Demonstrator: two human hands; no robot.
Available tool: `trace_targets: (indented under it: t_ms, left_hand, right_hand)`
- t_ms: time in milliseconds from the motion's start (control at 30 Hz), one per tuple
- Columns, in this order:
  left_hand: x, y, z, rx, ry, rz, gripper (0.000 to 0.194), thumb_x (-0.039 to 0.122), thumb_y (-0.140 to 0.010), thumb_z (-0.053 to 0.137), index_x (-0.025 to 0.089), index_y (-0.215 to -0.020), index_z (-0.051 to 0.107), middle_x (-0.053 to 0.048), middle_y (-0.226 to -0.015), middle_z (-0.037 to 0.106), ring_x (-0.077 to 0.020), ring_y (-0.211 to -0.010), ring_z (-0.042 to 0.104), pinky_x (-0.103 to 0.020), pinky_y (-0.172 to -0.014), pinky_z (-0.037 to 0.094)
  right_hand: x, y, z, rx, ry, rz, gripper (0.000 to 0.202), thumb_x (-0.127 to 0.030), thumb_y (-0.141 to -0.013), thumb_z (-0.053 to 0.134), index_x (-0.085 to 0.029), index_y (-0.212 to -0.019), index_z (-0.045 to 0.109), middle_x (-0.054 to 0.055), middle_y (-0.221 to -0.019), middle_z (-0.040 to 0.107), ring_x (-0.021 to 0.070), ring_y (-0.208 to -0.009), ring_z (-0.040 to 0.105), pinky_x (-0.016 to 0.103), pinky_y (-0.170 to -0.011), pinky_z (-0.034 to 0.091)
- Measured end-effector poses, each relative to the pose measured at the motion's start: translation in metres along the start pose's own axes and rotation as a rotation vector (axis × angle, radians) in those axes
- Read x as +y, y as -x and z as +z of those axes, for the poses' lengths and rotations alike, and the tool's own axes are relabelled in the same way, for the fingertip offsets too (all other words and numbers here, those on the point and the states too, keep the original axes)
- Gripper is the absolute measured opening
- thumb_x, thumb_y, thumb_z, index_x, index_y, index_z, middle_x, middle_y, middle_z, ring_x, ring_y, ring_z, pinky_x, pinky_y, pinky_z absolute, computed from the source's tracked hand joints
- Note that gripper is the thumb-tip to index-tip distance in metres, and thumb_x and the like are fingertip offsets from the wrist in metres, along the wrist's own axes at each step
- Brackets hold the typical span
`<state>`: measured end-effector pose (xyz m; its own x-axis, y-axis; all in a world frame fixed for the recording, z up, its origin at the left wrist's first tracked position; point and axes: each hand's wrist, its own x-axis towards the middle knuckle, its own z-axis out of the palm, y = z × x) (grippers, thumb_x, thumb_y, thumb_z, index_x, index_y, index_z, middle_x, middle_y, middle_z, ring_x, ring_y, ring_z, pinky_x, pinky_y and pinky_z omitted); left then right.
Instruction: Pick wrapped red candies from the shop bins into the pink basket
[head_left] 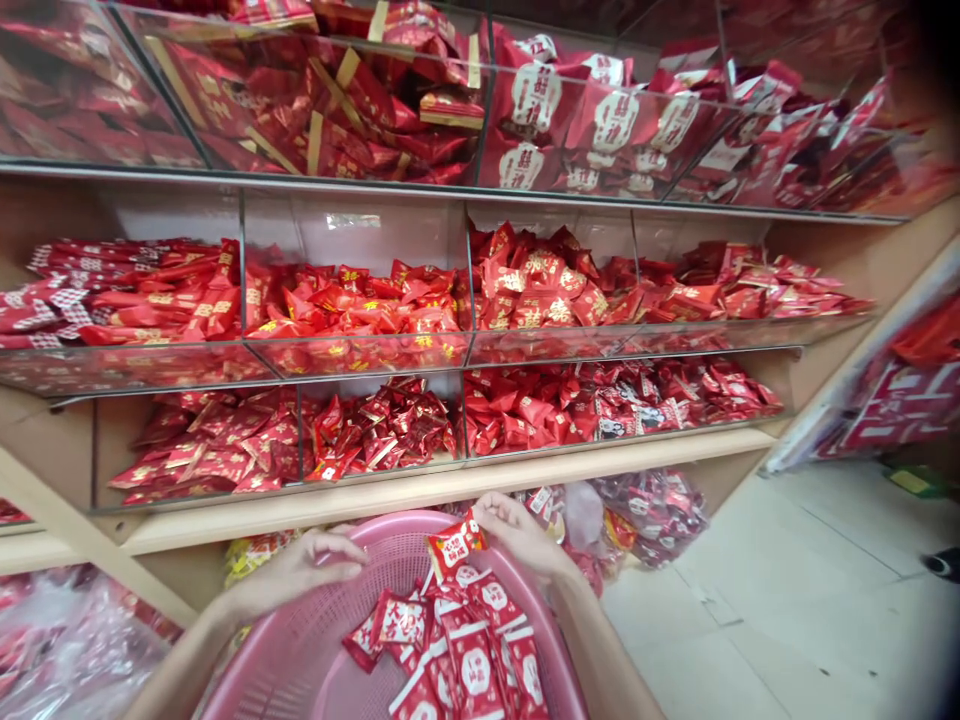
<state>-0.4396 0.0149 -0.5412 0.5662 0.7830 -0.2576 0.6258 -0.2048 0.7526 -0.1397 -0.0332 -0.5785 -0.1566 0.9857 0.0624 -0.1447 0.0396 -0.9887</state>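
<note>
A pink plastic basket [240,655] with perforated sides is in front of me, with several red-and-white candy packets [476,670] inside. My right hand [517,535] is at the basket's far right rim, its fingers closed on the corner of a small red candy packet [456,546] with a white label. That packet hangs just above the others. Over the far left rim, my left hand [319,562] has its fingers stretched out and nothing in them; whether it touches the rim I cannot tell.
Beyond the basket, wooden shelves [390,495] carry clear divided bins full of red packets [375,300]. Plastic bags of packets [649,515] lie beneath the lowest shelf. More clear bags [75,640] are at lower left. Tiled floor [750,600] stretches to the right.
</note>
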Motion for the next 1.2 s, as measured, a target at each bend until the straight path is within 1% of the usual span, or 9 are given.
trace_targets:
  t_ms: [133,267,533,633,733,833,967,1067,1200]
  left_hand:
    - [0.013,0.005,-0.001,0.003,-0.096,-0.032,0.036,0.054,-0.073,0.056,0.025,-0.087,0.072,-0.004,-0.1,0.069,-0.0284,-0.106,0.055,-0.038,-0.096,0.038]
    - [0.036,0.013,-0.002,0.14,-0.229,-0.064,0.033,0.053,-0.07,0.06,0.027,-0.088,0.071,-0.006,-0.12,0.061,-0.0317,-0.113,0.051,-0.039,-0.095,0.038]
    - [0.1,0.001,-0.031,0.274,-0.437,0.235,0.031,0.043,-0.083,0.048,0.022,-0.085,0.07,-0.003,-0.09,0.07,-0.0219,-0.082,0.063,-0.027,-0.073,0.045]
    - [0.114,-0.022,-0.042,0.362,-0.56,0.301,0.029,0.037,-0.085,0.046,0.019,-0.083,0.067,-0.005,-0.091,0.068,-0.0218,-0.086,0.062,-0.027,-0.078,0.044]
    - [0.128,-0.059,-0.04,0.382,-0.667,0.376,0.026,0.033,-0.083,0.048,0.018,-0.097,0.065,-0.01,-0.118,0.059,-0.0247,-0.109,0.054,-0.032,-0.093,0.038]
    - [0.14,-0.102,-0.028,0.304,-0.806,0.323,0.046,0.034,-0.074,0.061,0.019,-0.117,0.055,-0.013,-0.137,0.042,-0.0322,-0.124,0.039,-0.043,-0.101,0.031]
    - [0.14,-0.148,-0.012,0.203,-0.948,0.216,0.072,0.039,-0.057,0.074,0.012,-0.119,0.051,-0.021,-0.139,0.037,-0.0379,-0.128,0.031,-0.051,-0.103,0.022]
    - [0.133,-0.165,-0.008,0.226,-0.929,0.206,0.076,0.037,-0.053,0.077,0.011,-0.119,0.05,-0.023,-0.134,0.042,-0.0397,-0.126,0.032,-0.055,-0.102,0.021]
    - [0.127,-0.169,-0.023,0.285,-0.837,0.211,0.056,0.032,-0.059,0.073,0.016,-0.11,0.056,-0.019,-0.123,0.054,-0.0393,-0.116,0.046,-0.05,-0.097,0.03]
  right_hand:
    - [0.003,0.004,-0.002,-0.013,-0.018,-0.025,0.031,-0.047,-0.075,0.061,-0.017,-0.074,0.055,-0.003,-0.065,0.048,0.01,-0.061,0.04,0.023,-0.059,0.031]
    - [0.007,0.012,-0.001,0.0,-0.033,-0.032,0.032,-0.049,-0.078,0.058,-0.018,-0.073,0.052,-0.004,-0.063,0.045,0.0104,-0.059,0.039,0.023,-0.059,0.031]
    - [0.008,0.017,-0.001,0.069,-0.088,-0.036,0.029,-0.046,-0.079,0.057,-0.019,-0.073,0.05,-0.002,-0.068,0.045,0.0114,-0.063,0.039,0.023,-0.062,0.033]
    - [0.009,0.017,0.003,0.064,-0.108,-0.048,0.029,-0.046,-0.079,0.057,-0.018,-0.074,0.05,-0.003,-0.068,0.043,0.0111,-0.063,0.038,0.023,-0.062,0.033]
    - [0.01,0.015,0.007,0.068,-0.102,-0.041,0.031,-0.048,-0.078,0.058,-0.018,-0.073,0.05,-0.003,-0.065,0.042,0.0111,-0.06,0.037,0.023,-0.059,0.032]
    - [0.011,0.013,0.01,0.075,-0.082,-0.043,0.033,-0.05,-0.077,0.057,-0.018,-0.072,0.05,-0.003,-0.064,0.042,0.0113,-0.06,0.037,0.023,-0.058,0.031]
    - [0.01,0.012,0.01,0.077,-0.057,-0.056,0.032,-0.049,-0.079,0.056,-0.018,-0.073,0.051,-0.003,-0.063,0.043,0.0108,-0.06,0.036,0.023,-0.058,0.032]
    - [0.011,0.013,0.009,0.059,-0.053,-0.054,0.031,-0.047,-0.08,0.055,-0.018,-0.072,0.05,-0.004,-0.061,0.04,0.0102,-0.058,0.033,0.023,-0.056,0.029]
    - [0.014,0.013,0.007,0.036,-0.037,-0.045,0.031,-0.047,-0.081,0.054,-0.018,-0.072,0.05,-0.004,-0.062,0.039,0.0101,-0.058,0.033,0.023,-0.055,0.028]
